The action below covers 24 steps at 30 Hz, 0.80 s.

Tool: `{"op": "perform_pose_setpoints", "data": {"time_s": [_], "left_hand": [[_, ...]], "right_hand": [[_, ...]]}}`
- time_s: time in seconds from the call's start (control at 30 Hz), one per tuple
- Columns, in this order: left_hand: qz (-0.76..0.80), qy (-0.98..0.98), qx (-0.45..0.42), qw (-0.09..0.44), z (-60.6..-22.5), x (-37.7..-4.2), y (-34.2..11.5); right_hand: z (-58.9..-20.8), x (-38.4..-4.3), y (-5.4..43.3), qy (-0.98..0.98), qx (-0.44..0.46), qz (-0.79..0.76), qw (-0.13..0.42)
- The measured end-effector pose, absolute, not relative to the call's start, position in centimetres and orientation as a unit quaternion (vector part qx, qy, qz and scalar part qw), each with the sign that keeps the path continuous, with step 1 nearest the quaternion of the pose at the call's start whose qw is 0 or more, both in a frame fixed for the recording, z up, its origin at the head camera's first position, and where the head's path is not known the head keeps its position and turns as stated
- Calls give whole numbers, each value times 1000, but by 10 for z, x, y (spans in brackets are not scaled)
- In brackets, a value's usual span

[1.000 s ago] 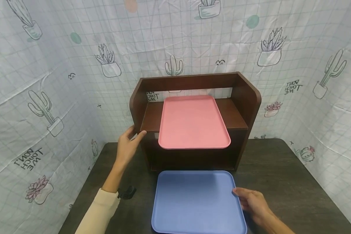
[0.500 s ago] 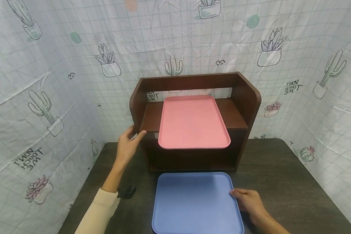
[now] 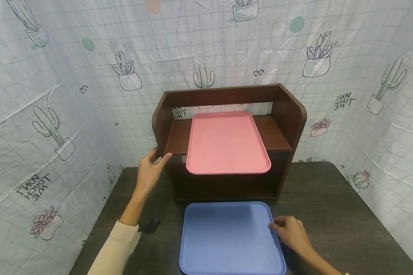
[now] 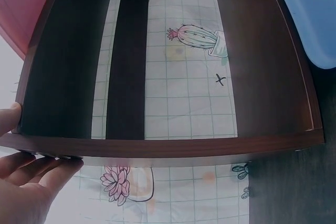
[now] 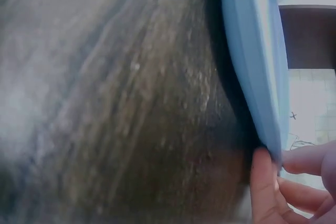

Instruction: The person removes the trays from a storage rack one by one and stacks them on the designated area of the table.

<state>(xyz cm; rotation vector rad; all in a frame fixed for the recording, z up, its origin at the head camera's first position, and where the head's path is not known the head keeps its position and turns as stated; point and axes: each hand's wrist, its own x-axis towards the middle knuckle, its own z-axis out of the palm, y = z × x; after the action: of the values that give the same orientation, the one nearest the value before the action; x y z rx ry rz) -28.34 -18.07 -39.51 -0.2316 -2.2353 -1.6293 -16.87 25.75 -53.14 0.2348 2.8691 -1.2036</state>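
Blue tray [image 3: 232, 238] nearest, at dark tabletop [image 3: 334, 217]; resting or slightly raised, cannot tell. Right hand [image 3: 291, 233] pinches tray's right rim. Farther, left hand [image 3: 149, 173] grips brown shelf unit [image 3: 293, 114] by left side. Pink tray [image 3: 228, 145] on upper level, front overhanging. Cactus-print cloth [image 3: 179, 42] behind.

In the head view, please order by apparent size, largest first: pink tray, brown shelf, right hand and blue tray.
Brown shelf
Blue tray
Pink tray
Right hand
The blue tray seems nearer the camera, so real tray sizes are unsure.
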Motion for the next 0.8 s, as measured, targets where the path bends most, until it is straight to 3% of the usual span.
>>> {"op": "perform_pose_setpoints", "data": {"time_s": [0.8], "left_hand": [[-577,-791,-82,187,-396,-284,-180]], "right_hand": [[-532,-171,260,910,69,-409,21]]}}
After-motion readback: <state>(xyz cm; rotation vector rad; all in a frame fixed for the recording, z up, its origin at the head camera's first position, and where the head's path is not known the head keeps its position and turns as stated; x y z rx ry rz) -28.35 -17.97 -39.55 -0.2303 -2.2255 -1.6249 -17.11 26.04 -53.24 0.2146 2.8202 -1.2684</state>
